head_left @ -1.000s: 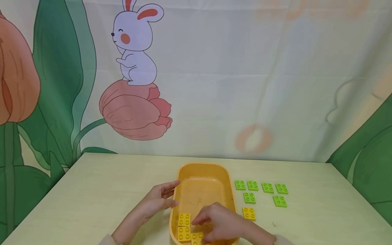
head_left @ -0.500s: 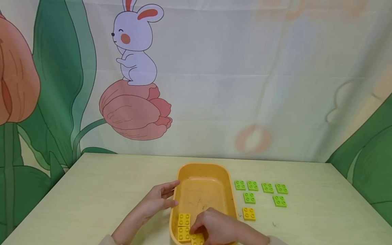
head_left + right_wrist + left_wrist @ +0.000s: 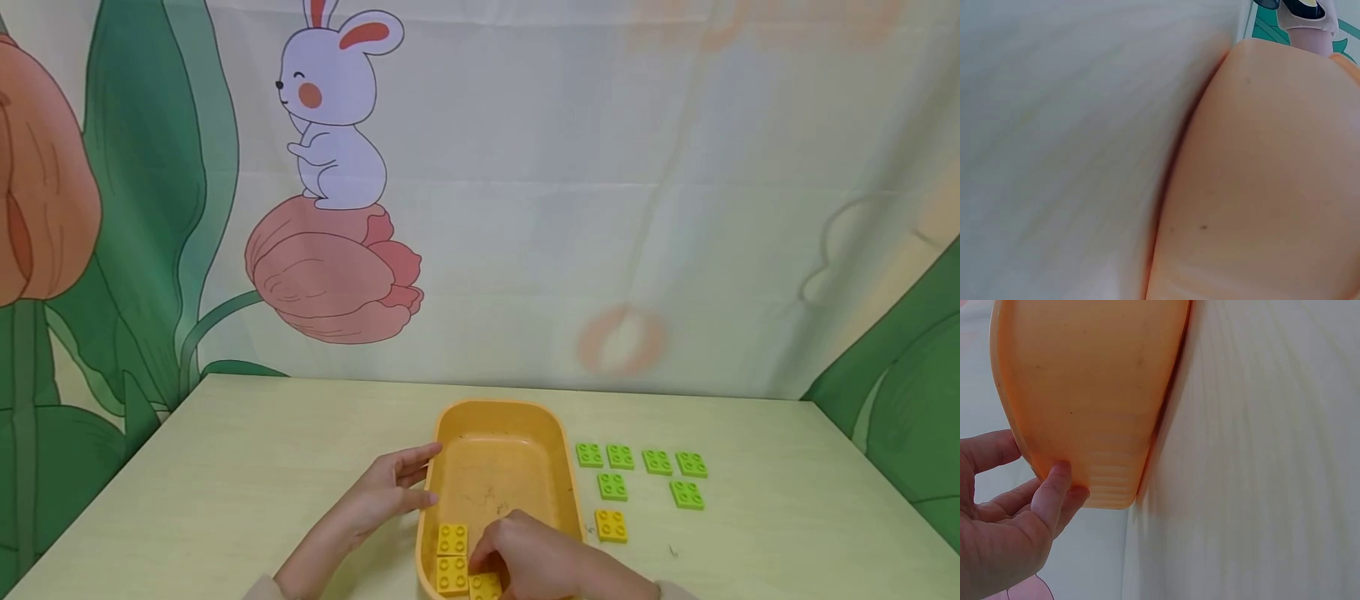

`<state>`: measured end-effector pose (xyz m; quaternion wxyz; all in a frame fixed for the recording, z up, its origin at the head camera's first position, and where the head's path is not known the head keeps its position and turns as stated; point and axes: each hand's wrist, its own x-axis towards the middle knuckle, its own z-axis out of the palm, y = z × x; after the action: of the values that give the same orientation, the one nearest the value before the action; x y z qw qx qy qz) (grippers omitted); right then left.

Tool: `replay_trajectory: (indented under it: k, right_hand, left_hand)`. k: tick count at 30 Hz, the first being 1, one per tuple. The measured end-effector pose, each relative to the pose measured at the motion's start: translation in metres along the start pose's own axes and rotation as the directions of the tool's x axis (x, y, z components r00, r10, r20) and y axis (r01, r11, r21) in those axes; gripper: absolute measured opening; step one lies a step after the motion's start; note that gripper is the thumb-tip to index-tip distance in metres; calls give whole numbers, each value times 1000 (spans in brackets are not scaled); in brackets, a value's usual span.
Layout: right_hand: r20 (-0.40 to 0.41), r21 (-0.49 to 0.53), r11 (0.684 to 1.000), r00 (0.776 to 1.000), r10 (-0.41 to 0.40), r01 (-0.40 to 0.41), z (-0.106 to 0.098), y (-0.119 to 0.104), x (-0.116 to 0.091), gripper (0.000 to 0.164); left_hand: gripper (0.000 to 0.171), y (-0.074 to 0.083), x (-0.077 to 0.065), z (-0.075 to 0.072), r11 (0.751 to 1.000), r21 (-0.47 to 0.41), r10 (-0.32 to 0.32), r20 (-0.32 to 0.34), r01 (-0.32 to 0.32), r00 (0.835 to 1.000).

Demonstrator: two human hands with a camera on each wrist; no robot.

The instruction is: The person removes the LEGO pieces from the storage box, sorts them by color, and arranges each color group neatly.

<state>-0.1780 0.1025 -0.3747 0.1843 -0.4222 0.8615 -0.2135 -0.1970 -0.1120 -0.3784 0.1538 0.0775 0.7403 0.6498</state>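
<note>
In the head view my left hand (image 3: pixel 382 487) touches the left side of a yellow-orange plastic tray (image 3: pixel 562 450). The left wrist view has its thumb and fingers (image 3: pixel 1054 490) resting against the tray's rim and outer wall, fairly straight. My right hand (image 3: pixel 528 554) reaches inside the near end, pinching a flat yellow toy brick (image 3: pixel 486 586) low in the tray, partly hidden by the hand. To its left, two yellow bricks (image 3: pixel 452 575) lie in a column along the left wall. Only the tray's outer wall (image 3: pixel 1260 169) shows in the right wrist view; the hand is out of frame.
On the table (image 3: pixel 300 433), right of the tray, lie several flat green bricks (image 3: pixel 612 487) in two rows. A yellow brick (image 3: pixel 611 526) lies nearer, close to the tray's right wall. A printed curtain (image 3: pixel 525 208) with a rabbit (image 3: pixel 337 167) stands behind the table.
The right hand has lowered slightly and drawn its fingers in at the yellow brick in the near end of the tray. The left hand and tray have stayed put.
</note>
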Motion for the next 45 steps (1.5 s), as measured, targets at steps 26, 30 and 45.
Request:
replay_trajectory:
  k: [26,30,45]
  right_hand:
    - [-19,52,998,1000,20,-19,-8,-4,-8,31]
    - [-39,32,999,999,-22,23,-14,-3,-10,33]
    - [-96,271,963,995,40,-13,-40,5,-30,33]
  left_hand:
    - [64,-2,1,0,1000,4,10,4,-10,1000]
    - [64,-2,1,-1,1000,3,14,9,-14,1000]
    - [64,-1,2,-1,1000,-26,14,31,-13,999]
